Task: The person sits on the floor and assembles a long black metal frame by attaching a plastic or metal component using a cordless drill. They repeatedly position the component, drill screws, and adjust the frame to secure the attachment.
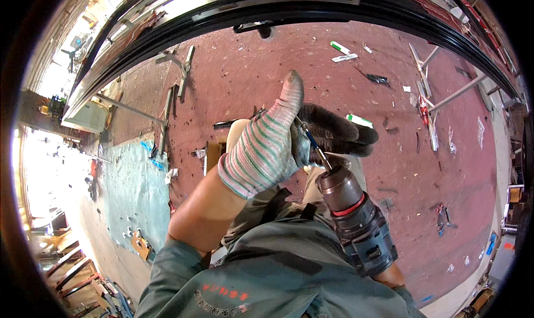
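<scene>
My left hand [266, 141] wears a pale glove with green and pink stripes. Its thumb points up and the dark-faced fingers stretch to the right, open. A thin driver bit [312, 140] with a blue band slants across in front of these fingers, its tip near the base of the thumb. The bit sits in the chuck of a dark power drill [362, 229] with a red ring. My right hand is behind the drill's body; only a bit of the forearm [391, 275] shows, and the drill is held up by it, with the fingers hidden.
A long black frame bar [311, 11] spans the far side on metal stand legs [167, 120] [425, 95]. Scraps lie on the red floor, among them a black wrapper [377, 79] and green-white strips [360, 121]. A pale blue sheet [133, 190] lies at left.
</scene>
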A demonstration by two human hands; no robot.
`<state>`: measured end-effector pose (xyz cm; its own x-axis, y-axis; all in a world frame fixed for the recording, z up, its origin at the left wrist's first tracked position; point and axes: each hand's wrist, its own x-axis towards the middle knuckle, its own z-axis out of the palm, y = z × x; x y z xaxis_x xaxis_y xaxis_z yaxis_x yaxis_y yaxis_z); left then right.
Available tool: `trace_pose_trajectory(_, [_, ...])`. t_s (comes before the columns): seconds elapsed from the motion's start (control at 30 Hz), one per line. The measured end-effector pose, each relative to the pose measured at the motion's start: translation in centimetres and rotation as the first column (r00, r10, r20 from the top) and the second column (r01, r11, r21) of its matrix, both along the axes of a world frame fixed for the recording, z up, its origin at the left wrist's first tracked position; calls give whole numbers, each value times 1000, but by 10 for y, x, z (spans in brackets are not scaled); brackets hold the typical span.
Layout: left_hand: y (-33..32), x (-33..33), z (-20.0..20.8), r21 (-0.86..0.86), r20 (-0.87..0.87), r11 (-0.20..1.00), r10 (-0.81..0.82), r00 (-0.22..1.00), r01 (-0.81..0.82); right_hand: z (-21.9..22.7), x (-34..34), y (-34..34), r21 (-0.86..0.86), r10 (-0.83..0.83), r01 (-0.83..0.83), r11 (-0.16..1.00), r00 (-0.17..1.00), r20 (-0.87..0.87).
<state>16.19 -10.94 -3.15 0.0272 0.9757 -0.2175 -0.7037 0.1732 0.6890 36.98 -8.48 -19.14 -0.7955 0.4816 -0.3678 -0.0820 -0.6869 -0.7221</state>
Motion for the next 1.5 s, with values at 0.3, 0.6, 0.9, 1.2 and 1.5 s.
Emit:
trace_pose_trajectory(0.3, [27,19,-4,-55,-99,996,-71,993,65,16,54,-13,219,-9,9,976,1000,-1])
trace_pose_trajectory(0.6, [31,29,-9,-90,-133,995,-45,990,33,-27,5,16,3,-68,68,998,993,-92])
trace_pose_trajectory(0.9, [44,8,-39,-64,-271,961,242,931,-269,24,67,6,602,-235,39,798,939,250])
trace_pose_trajectory(1.2, [5,-57,-166,-290,-506,840,272,819,-458,-37,130,112,606,-612,442,661,785,95])
trace_pose_trajectory(1.5, [-68,-85,-258,217,-975,835,211,-71,-505,-280,140,186,-234,-465,531,814,838,284])
